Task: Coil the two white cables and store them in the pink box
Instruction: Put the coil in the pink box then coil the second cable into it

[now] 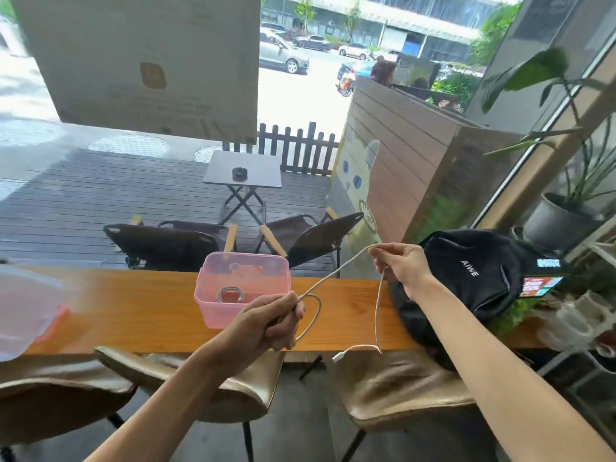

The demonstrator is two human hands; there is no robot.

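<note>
The word "AIWE" is printed in white on a black backpack (473, 271) set on the wooden counter (133, 311); other lettering is too blurred to be read.

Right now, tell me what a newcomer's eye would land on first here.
First, the white cable stretched in mid-air between the left hand, which holds a loop, and the raised right hand, its plug end dangling below the counter edge. Next, the open pink box on the wooden counter, with a coiled cable already inside. A black backpack sits at the counter's right end.
</note>
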